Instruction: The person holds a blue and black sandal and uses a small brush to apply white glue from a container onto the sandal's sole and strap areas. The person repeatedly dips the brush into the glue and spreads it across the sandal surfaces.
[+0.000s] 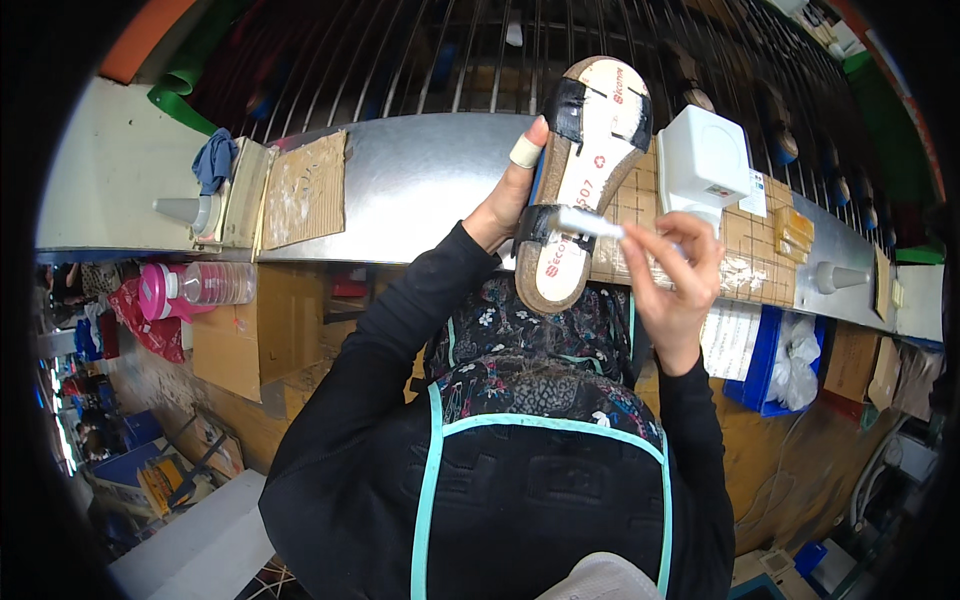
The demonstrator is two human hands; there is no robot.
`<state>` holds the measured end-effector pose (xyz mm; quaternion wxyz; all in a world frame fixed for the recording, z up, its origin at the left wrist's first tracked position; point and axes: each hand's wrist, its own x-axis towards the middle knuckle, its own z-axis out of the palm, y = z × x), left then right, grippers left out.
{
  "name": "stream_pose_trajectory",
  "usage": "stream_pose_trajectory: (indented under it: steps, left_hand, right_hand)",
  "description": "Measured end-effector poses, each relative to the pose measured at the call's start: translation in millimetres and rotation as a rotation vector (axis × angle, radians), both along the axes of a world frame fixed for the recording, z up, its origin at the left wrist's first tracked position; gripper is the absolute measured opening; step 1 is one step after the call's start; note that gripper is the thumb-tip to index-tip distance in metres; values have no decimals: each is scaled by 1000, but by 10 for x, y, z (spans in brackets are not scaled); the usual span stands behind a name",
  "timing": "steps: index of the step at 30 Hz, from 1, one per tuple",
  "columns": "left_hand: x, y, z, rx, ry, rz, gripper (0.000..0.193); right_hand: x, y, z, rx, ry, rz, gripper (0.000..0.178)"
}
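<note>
My left hand holds a sandal upside down above the workbench, its thumb along the left edge; the other fingers are hidden behind. Pale tape wraps that thumb. The underside is cream with a brown rim and red print, and black strap ends are folded onto it near the toe and across the middle. In my right hand, pinched between thumb and fingers, is a slim white brush, smeared by motion. Its tip lies over the middle strap; whether it touches cannot be told.
Beyond the metal workbench runs a roller conveyor carrying several shoes. A white container stands right of the sandal on taped cardboard. Brown cardboard lies left. A blue bin sits below the bench, right.
</note>
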<state>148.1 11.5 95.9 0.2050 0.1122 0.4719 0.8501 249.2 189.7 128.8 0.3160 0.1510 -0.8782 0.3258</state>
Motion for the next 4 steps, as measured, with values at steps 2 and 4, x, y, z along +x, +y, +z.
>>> stream_pose_trajectory:
  steps: [2, 4]
  left_hand:
    - [15, 9, 7, 16, -25, 36, 85]
    - [25, -22, 28, 24, -34, 95, 86]
  right_hand:
    - [-34, -5, -94, 10, 76, -58, 26]
    - [108, -26, -188, 83, 130, -79, 27]
